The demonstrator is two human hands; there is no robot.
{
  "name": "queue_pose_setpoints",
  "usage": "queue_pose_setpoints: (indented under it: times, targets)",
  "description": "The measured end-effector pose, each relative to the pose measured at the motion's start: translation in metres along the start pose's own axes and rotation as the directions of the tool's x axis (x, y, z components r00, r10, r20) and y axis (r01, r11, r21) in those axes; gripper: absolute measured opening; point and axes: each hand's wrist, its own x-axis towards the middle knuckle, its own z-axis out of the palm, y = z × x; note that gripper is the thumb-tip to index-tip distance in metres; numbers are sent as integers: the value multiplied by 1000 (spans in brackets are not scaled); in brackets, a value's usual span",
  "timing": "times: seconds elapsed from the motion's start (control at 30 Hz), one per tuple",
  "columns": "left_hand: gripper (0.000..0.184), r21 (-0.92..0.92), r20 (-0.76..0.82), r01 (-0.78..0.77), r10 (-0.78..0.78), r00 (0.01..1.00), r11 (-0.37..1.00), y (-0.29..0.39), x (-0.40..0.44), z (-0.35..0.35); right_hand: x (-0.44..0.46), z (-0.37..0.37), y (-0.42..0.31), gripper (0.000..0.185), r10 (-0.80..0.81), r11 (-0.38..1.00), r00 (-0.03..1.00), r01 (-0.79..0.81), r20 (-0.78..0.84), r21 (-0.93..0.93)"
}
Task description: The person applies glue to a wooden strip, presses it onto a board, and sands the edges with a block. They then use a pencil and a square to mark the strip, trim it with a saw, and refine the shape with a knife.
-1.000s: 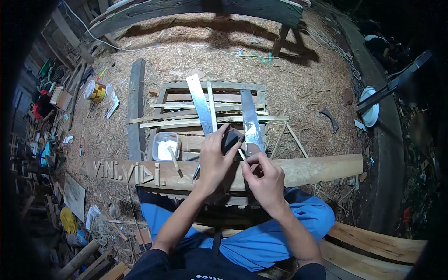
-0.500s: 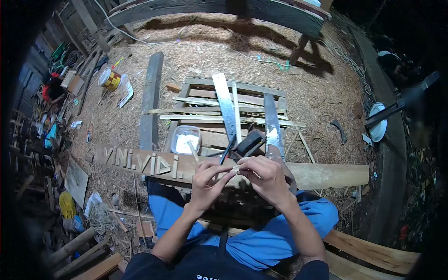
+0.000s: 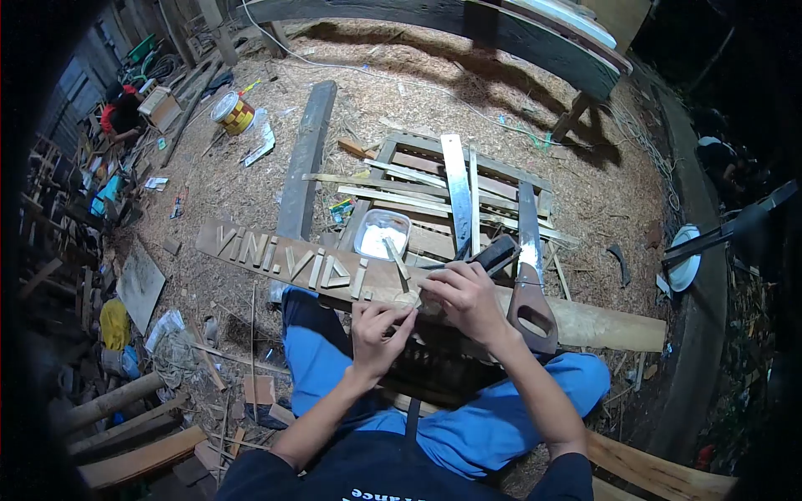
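Observation:
A long wooden board (image 3: pixel 610 324) lies across my lap, with raised letters (image 3: pixel 334 274) of thin wood strips reading "VINI.VIDI." on its left part. Just right of the letters, a small pale wood piece (image 3: pixel 407 298) sits between the fingertips of both hands, low over the board. My left hand (image 3: pixel 380 336) pinches it from the near side. My right hand (image 3: pixel 464 299) has its fingers closed at its upper right edge; they partly hide it. Behind the board stands a plastic tub (image 3: pixel 384 227) of white paste with a stick (image 3: pixel 396 259) leaning out.
A handsaw (image 3: pixel 535 313) rests over the board to the right, beside a dark tool (image 3: pixel 499 253). Wood strips and a metal blade (image 3: pixel 455 179) lie on a slatted pallet (image 3: pixel 391 150). Further off are a bucket (image 3: pixel 238 117), a bench (image 3: pixel 535 46) and a person in red (image 3: pixel 121 117).
Both hands have come down toward the board with the small wood piece, and my right hand has shifted up relative to my left. The view has turned, so the surroundings sit further right.

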Motion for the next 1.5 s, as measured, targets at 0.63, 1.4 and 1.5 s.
queue_pose_setpoints:
  times: [0.63, 1.4, 1.5]
  targets:
    - [15, 200, 21, 20, -25, 999, 980, 3, 0, -3, -13, 6, -16, 36, 92, 982, 995, -83, 47, -170]
    - [29, 212, 169, -16, -21, 985, 977, -12, 0, -13, -15, 32, -25, 36, 89, 977, 996, -92, -25, -193]
    - [29, 237, 180, -31, -12, 984, 971, -12, 2, -14, -14, 32, -26, 38, 92, 976, 996, -91, -2, -199]
